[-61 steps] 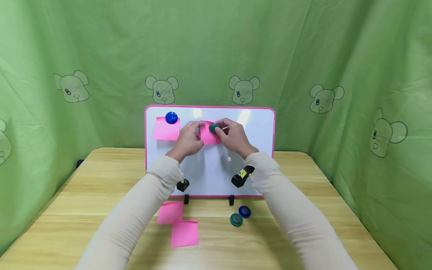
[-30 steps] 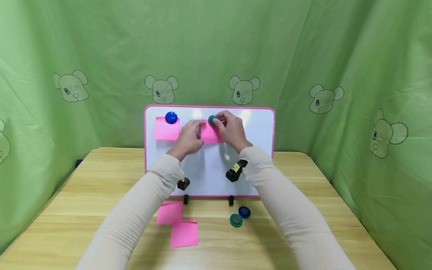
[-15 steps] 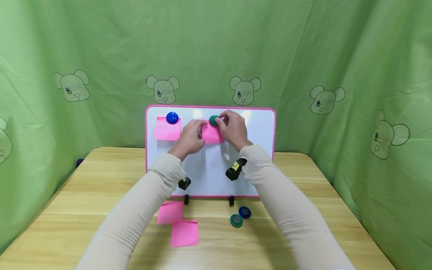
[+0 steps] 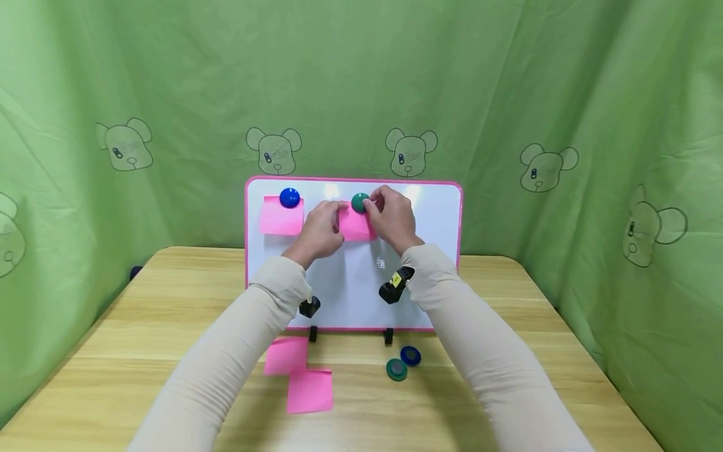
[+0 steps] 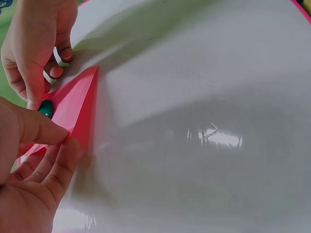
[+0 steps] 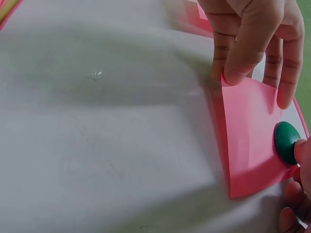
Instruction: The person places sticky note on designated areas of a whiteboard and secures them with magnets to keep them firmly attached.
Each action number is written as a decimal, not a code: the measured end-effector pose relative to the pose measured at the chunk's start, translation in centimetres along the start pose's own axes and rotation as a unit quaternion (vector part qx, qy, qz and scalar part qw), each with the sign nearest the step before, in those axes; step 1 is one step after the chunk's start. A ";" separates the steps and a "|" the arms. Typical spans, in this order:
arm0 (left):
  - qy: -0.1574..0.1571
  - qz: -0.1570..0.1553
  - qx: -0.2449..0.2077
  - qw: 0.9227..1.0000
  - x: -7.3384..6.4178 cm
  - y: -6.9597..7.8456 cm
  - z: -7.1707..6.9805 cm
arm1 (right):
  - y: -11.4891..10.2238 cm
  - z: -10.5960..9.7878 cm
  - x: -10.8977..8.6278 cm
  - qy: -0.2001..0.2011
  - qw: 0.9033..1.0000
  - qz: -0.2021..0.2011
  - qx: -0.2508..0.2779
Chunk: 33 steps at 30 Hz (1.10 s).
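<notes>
Green magnet [image 4: 359, 202]: set on the top edge of the middle pink sticky note [image 4: 357, 230]; two seconds ago it was held lower and tilted, over the note's face.
Meaning of the shift: the note is, in all likelihood, now being clamped at its top; the magnet has not been let go.
Right hand [image 4: 393, 220]: thumb and fingers bent, nearly closed; the magnet's right rim is held.
Left hand [image 4: 318, 233]: nearly closed; the note's lower left corner is pinched between thumb and fingers, its place little changed.
Middle note's lower edge: stood off the whiteboard [image 4: 356, 300], as shown by the right wrist view.
Blue magnet [image 4: 290, 198]: seated at the top of the left pink note [image 4: 280, 221], which is hung on the board.
Table [image 4: 536, 307]: two loose pink notes [image 4: 310, 392] are laid before the board, left of a loose green magnet [image 4: 396, 370] and a loose blue magnet [image 4: 410, 356], both turned underside up.
</notes>
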State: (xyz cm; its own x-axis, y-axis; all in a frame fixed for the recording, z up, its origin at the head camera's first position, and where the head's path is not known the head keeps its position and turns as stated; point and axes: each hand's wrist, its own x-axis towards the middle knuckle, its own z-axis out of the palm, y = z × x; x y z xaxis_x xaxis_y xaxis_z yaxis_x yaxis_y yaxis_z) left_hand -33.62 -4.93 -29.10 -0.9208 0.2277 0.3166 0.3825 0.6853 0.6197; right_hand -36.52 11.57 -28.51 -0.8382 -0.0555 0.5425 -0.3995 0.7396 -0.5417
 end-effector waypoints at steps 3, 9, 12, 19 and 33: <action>0.002 0.002 0.005 1.000 0.0 0.1 0.0 | 0.1 -0.1 -0.2 -0.003 1.000 -0.001 0.005; 0.004 0.001 -0.001 1.000 -0.1 -0.2 0.0 | 0.5 -0.1 -0.8 -0.013 1.000 0.008 0.013; 0.002 -0.005 -0.012 1.000 -0.4 -0.5 0.0 | 0.9 -0.1 -1.3 -0.018 1.000 0.010 0.014; -0.001 -0.015 -0.034 0.999 -1.6 -1.1 -0.5 | 1.6 -0.9 -2.3 -0.019 1.000 -0.002 0.024; 0.008 0.022 -0.019 1.000 -6.2 -2.5 -1.5 | 3.7 -2.9 -5.3 -0.036 0.999 -0.015 0.023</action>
State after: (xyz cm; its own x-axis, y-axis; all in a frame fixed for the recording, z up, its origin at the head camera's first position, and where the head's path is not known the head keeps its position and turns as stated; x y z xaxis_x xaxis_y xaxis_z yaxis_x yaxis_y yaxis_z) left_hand -28.78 -9.09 -31.58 -0.9021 0.2444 0.3555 0.4247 0.6479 0.6324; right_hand -32.49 16.56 -31.50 -0.8497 -0.1253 0.5122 -0.4395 0.7049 -0.5567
